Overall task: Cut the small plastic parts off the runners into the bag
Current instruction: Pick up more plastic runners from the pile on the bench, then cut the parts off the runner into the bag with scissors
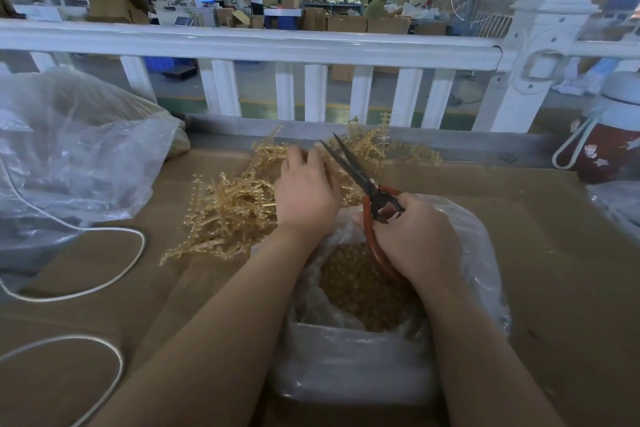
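Note:
A pile of amber plastic runners (232, 204) with small parts on them lies on the cardboard-covered table (554, 270). My left hand (304, 191) reaches into the pile, its fingers down among the runners; whether it grips one is hidden. My right hand (415, 236) grips the orange handles of black-bladed scissors (353, 170), whose blades stand apart and point up-left over the pile. Below both hands a clear plastic bag (346, 357) stands open, with a heap of cut amber parts (363, 291) inside.
A large clear bag (69, 156) bulges at the left. White cord (114, 274) loops across the left of the table. A white railing (311, 45) runs along the far edge. A red and white bottle (609, 135) stands at the right.

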Motion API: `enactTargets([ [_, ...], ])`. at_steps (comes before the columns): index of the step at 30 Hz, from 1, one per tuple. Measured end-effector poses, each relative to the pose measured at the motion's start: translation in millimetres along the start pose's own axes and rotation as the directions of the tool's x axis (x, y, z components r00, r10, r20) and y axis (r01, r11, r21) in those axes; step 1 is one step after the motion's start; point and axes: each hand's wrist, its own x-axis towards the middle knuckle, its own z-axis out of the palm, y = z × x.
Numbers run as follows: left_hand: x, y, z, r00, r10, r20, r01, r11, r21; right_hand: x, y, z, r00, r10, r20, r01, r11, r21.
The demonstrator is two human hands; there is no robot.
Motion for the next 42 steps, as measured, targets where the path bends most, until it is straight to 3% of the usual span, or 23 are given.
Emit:
enactTargets([
  [3, 3, 1, -5, 0.997, -0.071, -0.017, 0.071, 0.997, -0.025, 0, 0, 0, 1.000, 0.005, 0.014, -0.006, 1.000, 0.023],
  [6, 8, 5, -15, 0.968, -0.247, -0.038, 0.240, 0.962, -0.133, -1, 0, -1, 1.000, 0.015, 0.011, -0.016, 0.997, 0.071],
  [11, 17, 14, -34, 0.889, -0.454, 0.066, 0.427, 0.766, -0.481, -2, -3, -4, 0.999, 0.040, -0.032, -0.034, 0.986, 0.160],
  [13, 13, 20, -41, 0.898, -0.425, 0.109, 0.404, 0.704, -0.584, -3, -3, -5, 0.997, 0.048, -0.064, -0.031, 0.971, 0.238],
  [17, -12, 22, -47, 0.961, -0.256, 0.109, 0.267, 0.743, -0.613, 0, -5, -9, 0.993, 0.092, -0.070, -0.048, 0.878, 0.476],
  [20, -32, 15, -47, 0.990, -0.115, 0.082, 0.141, 0.767, -0.626, 0, -7, -17, 0.990, 0.096, 0.106, -0.142, 0.599, 0.788],
  [22, -40, 11, -47, 1.000, -0.018, 0.021, 0.027, 0.821, -0.571, 0, -5, -21, 0.977, 0.035, 0.212, -0.206, 0.427, 0.880],
  [23, -43, 10, -47, 1.000, 0.016, -0.002, -0.014, 0.828, -0.560, 0, -5, -22, 0.970, 0.007, 0.243, -0.226, 0.390, 0.893],
  [33, -50, 11, -51, 0.985, 0.147, -0.089, -0.169, 0.747, -0.642, -2, -9, -26, 0.943, -0.063, 0.327, -0.272, 0.422, 0.865],
  [38, -50, 15, -55, 0.996, 0.091, -0.025, -0.083, 0.723, -0.686, -4, -12, -31, 0.929, -0.127, 0.347, -0.281, 0.368, 0.886],
  [42, -51, 12, -57, 0.991, -0.074, 0.114, 0.135, 0.620, -0.773, -4, -11, -30, 0.937, -0.134, 0.323, -0.265, 0.329, 0.906],
])
